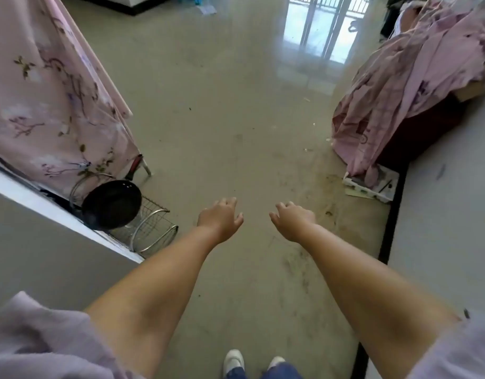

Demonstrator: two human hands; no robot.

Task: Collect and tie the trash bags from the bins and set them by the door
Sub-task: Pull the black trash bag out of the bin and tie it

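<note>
neither grip holds anything: our left hand (220,218) and right hand (292,221) reach out in front of us over the floor (230,127), palms down, fingers loosely curled and hanging relaxed, the two hands near each other but apart. we cannot see any trash bag or bin from this viewpoint, so we cannot tell where they are. both forearms are bare, with pale lilac sleeves (38,340) bunched at the lower corners. below the arms, at the bottom edge, we see the tips of two white shoes (234,361) and blue trouser cuffs. to our left a black frying pan (111,205) leans in a wire dish rack (153,228) on the floor, just beside a white ledge (63,214). above it hangs a pink floral curtain (52,99). to our right a heap of pink cloth (405,77) drapes over dark furniture, and a flat white box (372,187) lies on the floor at its foot. ahead, the pale floor is scuffed with dirt and leads to a bright barred door (323,26).
</note>
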